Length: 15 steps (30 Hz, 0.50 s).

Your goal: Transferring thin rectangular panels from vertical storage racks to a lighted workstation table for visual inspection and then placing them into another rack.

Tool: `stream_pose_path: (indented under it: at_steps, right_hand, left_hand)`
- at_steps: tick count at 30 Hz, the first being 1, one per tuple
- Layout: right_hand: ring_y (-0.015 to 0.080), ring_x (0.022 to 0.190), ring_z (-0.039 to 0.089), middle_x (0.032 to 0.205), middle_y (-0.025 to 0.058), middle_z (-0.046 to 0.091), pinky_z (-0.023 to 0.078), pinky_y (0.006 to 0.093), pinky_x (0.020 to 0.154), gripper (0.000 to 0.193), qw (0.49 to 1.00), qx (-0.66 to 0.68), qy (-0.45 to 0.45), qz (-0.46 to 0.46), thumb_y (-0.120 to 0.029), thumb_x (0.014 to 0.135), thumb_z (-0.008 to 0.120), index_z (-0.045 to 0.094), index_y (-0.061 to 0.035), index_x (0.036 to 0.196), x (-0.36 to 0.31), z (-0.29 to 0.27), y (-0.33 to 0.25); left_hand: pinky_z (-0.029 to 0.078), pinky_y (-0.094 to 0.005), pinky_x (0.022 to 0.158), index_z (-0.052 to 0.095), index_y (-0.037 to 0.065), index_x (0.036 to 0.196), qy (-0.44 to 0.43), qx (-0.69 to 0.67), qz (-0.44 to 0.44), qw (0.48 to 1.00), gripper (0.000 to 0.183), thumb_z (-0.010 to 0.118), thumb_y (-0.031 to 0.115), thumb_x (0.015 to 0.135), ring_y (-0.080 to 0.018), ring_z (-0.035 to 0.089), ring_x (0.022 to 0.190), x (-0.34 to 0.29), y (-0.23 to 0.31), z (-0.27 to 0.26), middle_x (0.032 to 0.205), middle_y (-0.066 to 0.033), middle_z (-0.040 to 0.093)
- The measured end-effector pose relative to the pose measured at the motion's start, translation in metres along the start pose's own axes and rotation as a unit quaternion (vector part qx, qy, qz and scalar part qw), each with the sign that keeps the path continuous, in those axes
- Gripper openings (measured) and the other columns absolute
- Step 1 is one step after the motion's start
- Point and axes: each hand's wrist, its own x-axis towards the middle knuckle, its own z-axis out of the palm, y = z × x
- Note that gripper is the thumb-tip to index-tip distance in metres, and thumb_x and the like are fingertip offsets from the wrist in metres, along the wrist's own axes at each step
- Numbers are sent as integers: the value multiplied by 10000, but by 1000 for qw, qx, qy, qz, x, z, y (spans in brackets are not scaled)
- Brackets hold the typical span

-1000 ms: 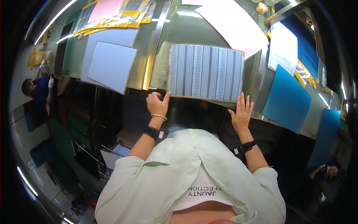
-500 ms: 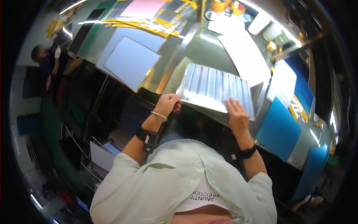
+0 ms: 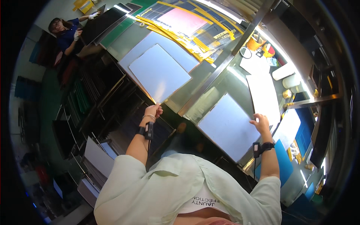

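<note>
My left hand (image 3: 153, 111) is closed at the near corner of a pale blue-white panel (image 3: 159, 71), its fingertips pinching the edge. This panel lies on top of a larger pale sheet (image 3: 129, 56) on the left bench. Over to the right, a second pale panel (image 3: 228, 127) lies flat at the bench's front edge. My right hand (image 3: 261, 123) hovers by that panel's right side, thumb and fingers apart, with nothing in it. Whether its fingertips touch the panel, I cannot tell.
Yellow-edged sheets (image 3: 180, 24) are stacked at the back. A metal post (image 3: 213, 80) crosses between the bench sections. White paper (image 3: 262, 93), rolls (image 3: 284, 71) and tape (image 3: 245, 52) sit at right. A blue sheet (image 3: 281, 163) juts out front-right. A gloved co-worker (image 3: 67, 33) handles a dark panel (image 3: 103, 28).
My hands have left the shiny ridged panel they held; a plain pale panel now shows there. My left hand has reached the left panel. My right hand has opened. The view has turned right.
</note>
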Motion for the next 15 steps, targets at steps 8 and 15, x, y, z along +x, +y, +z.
stream_pose_path:
  at_steps: [8,15]
  right_hand:
    - [292,1219,499,1350,192,504,415,413,1000,736,527,788,-299,111,-539,912,564,375,-28,1408,91,79,-232]
    - [228,962,635,1117,97,640,519,358,832,360,543,801,-183,175,-205,926,631,549,-29,1230,138,12,-332]
  left_hand:
    - [409,-195,524,585,55,788,-72,-48,163,983,300,560,291,972,-77,519,537,-64,17,12,618,7,559]
    - [419,-210,539,616,33,813,-60,15,206,977,300,572,285,968,-73,518,549,-117,49,2,624,-18,575]
